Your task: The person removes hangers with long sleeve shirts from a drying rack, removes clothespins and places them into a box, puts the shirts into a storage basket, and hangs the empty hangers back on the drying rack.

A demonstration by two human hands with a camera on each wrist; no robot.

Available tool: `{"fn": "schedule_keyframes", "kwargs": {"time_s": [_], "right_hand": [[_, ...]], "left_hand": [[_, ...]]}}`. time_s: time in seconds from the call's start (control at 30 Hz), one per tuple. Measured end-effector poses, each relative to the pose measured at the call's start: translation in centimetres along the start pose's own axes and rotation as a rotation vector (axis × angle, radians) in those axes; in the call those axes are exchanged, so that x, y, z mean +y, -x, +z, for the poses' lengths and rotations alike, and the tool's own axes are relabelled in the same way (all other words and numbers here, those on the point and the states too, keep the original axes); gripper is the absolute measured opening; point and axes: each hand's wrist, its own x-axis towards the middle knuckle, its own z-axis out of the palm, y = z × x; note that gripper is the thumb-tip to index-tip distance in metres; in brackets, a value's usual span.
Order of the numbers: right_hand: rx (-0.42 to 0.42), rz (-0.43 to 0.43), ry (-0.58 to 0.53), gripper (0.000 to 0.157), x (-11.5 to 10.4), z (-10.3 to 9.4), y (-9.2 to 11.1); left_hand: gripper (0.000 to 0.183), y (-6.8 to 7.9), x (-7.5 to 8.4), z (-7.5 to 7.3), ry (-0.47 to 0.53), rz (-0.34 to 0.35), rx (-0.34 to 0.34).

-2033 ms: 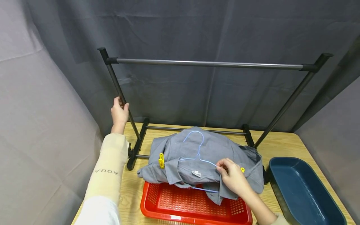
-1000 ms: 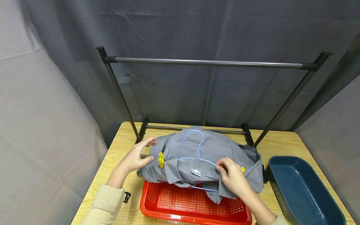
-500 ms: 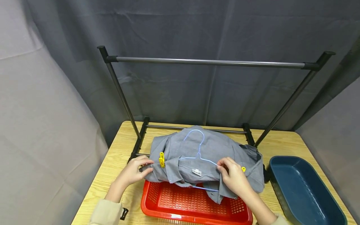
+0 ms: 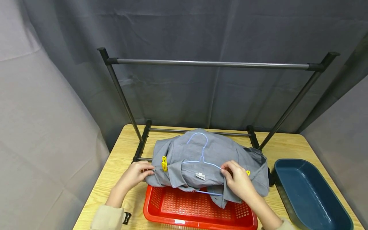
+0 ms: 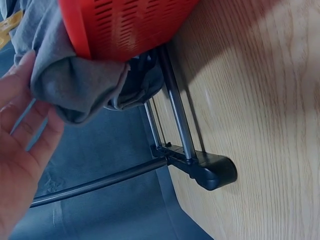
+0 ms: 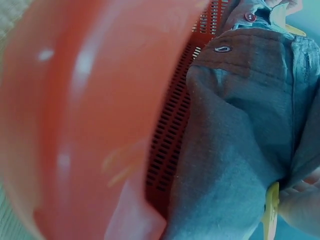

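Observation:
A grey collared shirt (image 4: 221, 150) lies over the back of a red basket (image 4: 146, 204), with a light-blue hanger (image 4: 203, 157) at its neck, hook upward. Yellow clothespins, one on the left (image 4: 164, 164) and one on the right (image 4: 248, 172), sit on the shirt. My left hand (image 4: 137, 172) pinches the shirt's left edge; the left wrist view shows its fingers (image 5: 42, 135) against the bunched cloth. With thumb and fingertips, my right hand (image 4: 239, 180) holds the hanger's right arm by the collar. In the right wrist view that hand is partly cut off, beside a yellow clothespin (image 6: 270, 212).
Behind the shirt stands a black clothes rack with a horizontal bar (image 4: 201, 63) and slanted side posts. A dark blue tub (image 4: 313, 195) is on the right of the wooden table (image 4: 115, 163). Grey curtains surround the table.
My left hand has come down from the rack's left post to the shirt's left edge and now pinches it. My right hand has stayed at the hanger and collar.

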Motion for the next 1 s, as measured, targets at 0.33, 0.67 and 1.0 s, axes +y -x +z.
{"fn": "schedule_keyframes", "kwargs": {"time_s": [0.33, 0.67, 1.0], "right_hand": [[-0.244, -0.151, -0.053, 0.007, 0.2, -2.6, -1.0], [-0.373, -0.104, -0.092, 0.043, 2.9, -7.8, -2.5], [-0.404, 0.016, -0.239, 0.053, 6.4, -9.4, -1.1]], "left_hand": [[0.018, 0.2, 0.4, 0.1, -0.233, 0.051, 0.124], [0.020, 0.6, 0.2, 0.3, -0.208, 0.081, 0.161], [0.015, 0.4, 0.4, 0.2, -0.142, 0.074, 0.133]]}}
